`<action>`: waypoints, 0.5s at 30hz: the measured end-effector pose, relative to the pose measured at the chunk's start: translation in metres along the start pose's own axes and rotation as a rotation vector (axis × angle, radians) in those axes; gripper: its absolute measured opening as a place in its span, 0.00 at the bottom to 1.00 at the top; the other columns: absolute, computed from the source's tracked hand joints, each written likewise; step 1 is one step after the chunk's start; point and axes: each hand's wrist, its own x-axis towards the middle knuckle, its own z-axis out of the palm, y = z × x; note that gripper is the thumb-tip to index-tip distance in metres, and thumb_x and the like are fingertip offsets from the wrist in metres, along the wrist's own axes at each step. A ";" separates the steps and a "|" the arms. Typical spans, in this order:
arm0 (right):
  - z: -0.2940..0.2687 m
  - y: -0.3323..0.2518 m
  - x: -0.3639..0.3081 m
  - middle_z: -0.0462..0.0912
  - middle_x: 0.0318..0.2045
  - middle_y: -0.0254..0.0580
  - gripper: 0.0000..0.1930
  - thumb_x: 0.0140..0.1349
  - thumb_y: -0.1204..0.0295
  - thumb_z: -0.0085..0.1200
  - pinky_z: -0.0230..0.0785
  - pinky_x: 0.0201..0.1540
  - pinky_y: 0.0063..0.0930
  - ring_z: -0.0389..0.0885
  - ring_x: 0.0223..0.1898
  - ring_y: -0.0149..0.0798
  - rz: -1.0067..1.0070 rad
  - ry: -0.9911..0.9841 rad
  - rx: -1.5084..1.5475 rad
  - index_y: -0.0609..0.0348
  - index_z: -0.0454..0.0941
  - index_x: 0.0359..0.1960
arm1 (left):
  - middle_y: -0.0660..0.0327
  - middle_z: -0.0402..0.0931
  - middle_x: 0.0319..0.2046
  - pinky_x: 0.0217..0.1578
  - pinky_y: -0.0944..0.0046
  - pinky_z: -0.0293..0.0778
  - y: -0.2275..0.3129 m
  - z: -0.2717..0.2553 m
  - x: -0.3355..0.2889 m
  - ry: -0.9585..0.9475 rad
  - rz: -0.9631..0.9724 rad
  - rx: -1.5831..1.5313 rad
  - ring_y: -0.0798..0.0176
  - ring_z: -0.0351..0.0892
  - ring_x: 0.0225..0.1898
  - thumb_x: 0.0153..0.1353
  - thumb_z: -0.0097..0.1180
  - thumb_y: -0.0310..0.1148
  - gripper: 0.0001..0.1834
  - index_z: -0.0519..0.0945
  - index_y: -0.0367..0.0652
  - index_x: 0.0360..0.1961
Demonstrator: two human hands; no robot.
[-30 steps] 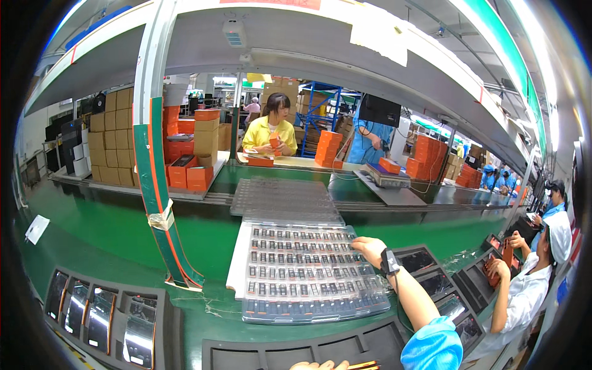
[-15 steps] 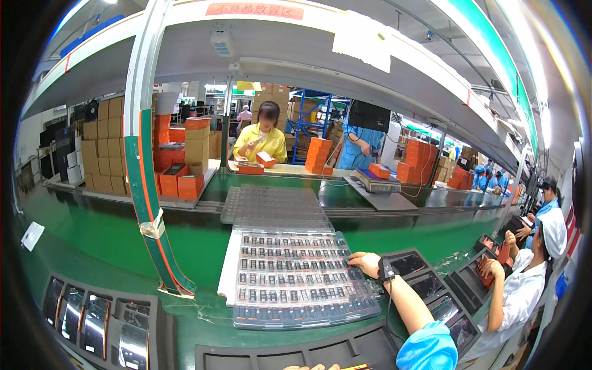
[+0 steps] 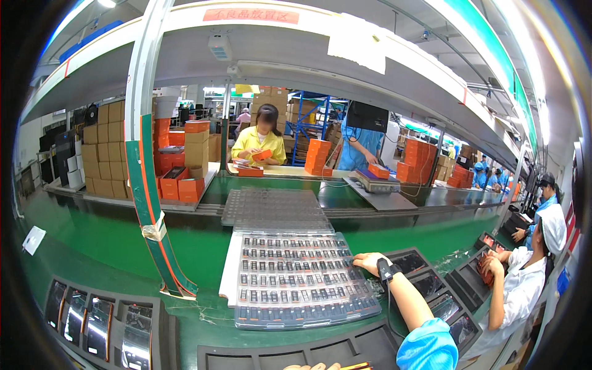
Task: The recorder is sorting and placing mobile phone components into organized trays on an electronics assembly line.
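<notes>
My right hand [image 3: 369,263], in a blue sleeve and a black wrist strap [image 3: 385,269] with a cord, reaches to the right edge of a clear plastic tray [image 3: 308,318]. That tray carries several rows of small dark parts [image 3: 287,266]. Its fingers are bent down at the upper rows; whatever lies between the fingertips is too small to make out. At the lower edge only the fingers of my left hand [image 3: 313,367] show, closed against a thin orange-edged item [image 3: 356,366] that is mostly cut off.
Black foam trays stand in front [image 3: 259,359], at left [image 3: 161,314] and at right [image 3: 425,271], the side ones holding dark glossy phones. A green post [image 3: 154,234] rises at left. Beyond is an empty-looking grey tray [image 3: 271,206]. A white-capped co-worker [image 3: 515,277] sits close at right.
My right hand stays at the tray's right edge, its fingers slightly shifted. Across the bench, the person in yellow has tilted an orange box; the white-capped co-worker has lowered one hand.
</notes>
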 end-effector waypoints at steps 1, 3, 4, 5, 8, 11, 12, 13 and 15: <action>0.002 0.002 -0.001 0.83 0.49 0.45 0.14 0.58 0.74 0.51 0.78 0.51 0.37 0.84 0.49 0.47 -0.018 0.012 -0.021 0.56 0.81 0.45 | 0.56 0.77 0.35 0.34 0.56 0.77 0.000 0.000 0.000 0.000 0.001 0.004 0.53 0.81 0.34 0.49 0.71 0.47 0.38 0.73 0.41 0.58; 0.001 0.002 0.001 0.83 0.49 0.44 0.13 0.58 0.74 0.52 0.78 0.50 0.36 0.84 0.49 0.47 -0.038 0.025 -0.041 0.56 0.82 0.44 | 0.56 0.77 0.35 0.33 0.56 0.77 0.000 0.001 0.000 0.001 0.000 0.002 0.53 0.82 0.34 0.49 0.71 0.47 0.37 0.73 0.41 0.58; -0.001 0.002 0.003 0.84 0.48 0.44 0.13 0.57 0.74 0.52 0.78 0.50 0.36 0.84 0.49 0.47 -0.028 0.071 -0.051 0.57 0.82 0.44 | 0.56 0.77 0.35 0.33 0.56 0.78 -0.001 0.001 0.000 0.003 -0.001 -0.001 0.53 0.82 0.34 0.49 0.71 0.48 0.37 0.74 0.41 0.58; -0.006 0.000 0.005 0.84 0.47 0.44 0.13 0.57 0.75 0.52 0.78 0.50 0.36 0.84 0.49 0.47 -0.018 0.114 -0.061 0.57 0.82 0.43 | 0.56 0.77 0.35 0.33 0.56 0.78 0.000 0.001 0.001 0.003 -0.001 -0.002 0.53 0.82 0.34 0.49 0.71 0.48 0.37 0.74 0.41 0.58; -0.012 -0.015 0.016 0.84 0.48 0.45 0.14 0.58 0.74 0.52 0.77 0.51 0.36 0.84 0.50 0.47 0.025 0.174 -0.025 0.57 0.82 0.45 | 0.56 0.77 0.35 0.33 0.56 0.78 0.001 0.001 0.000 0.005 0.000 -0.004 0.53 0.82 0.33 0.49 0.71 0.48 0.37 0.74 0.41 0.57; -0.007 -0.023 0.021 0.84 0.51 0.43 0.16 0.59 0.75 0.51 0.78 0.52 0.35 0.84 0.50 0.46 0.050 0.129 0.021 0.55 0.82 0.49 | 0.56 0.77 0.35 0.33 0.56 0.78 0.001 0.000 0.000 0.008 0.001 0.004 0.52 0.82 0.33 0.49 0.71 0.48 0.37 0.74 0.40 0.57; -0.007 -0.026 0.022 0.84 0.51 0.43 0.16 0.59 0.75 0.51 0.78 0.52 0.35 0.84 0.50 0.46 0.040 0.065 -0.012 0.55 0.82 0.50 | 0.56 0.77 0.35 0.33 0.56 0.77 0.001 0.000 0.000 0.010 0.004 -0.002 0.52 0.81 0.33 0.49 0.71 0.48 0.37 0.74 0.40 0.57; -0.005 -0.028 0.022 0.84 0.52 0.43 0.17 0.59 0.75 0.51 0.78 0.52 0.35 0.84 0.50 0.46 0.030 0.000 -0.045 0.55 0.82 0.50 | 0.56 0.77 0.35 0.33 0.56 0.77 0.000 0.000 0.000 0.013 0.007 -0.009 0.52 0.81 0.33 0.49 0.71 0.47 0.37 0.74 0.40 0.57; 0.008 -0.022 0.021 0.83 0.53 0.42 0.17 0.60 0.74 0.51 0.78 0.53 0.35 0.83 0.52 0.46 0.001 -0.039 -0.041 0.55 0.81 0.51 | 0.56 0.77 0.35 0.33 0.56 0.77 0.000 0.001 0.000 0.017 0.008 -0.011 0.52 0.81 0.33 0.48 0.71 0.47 0.37 0.74 0.40 0.57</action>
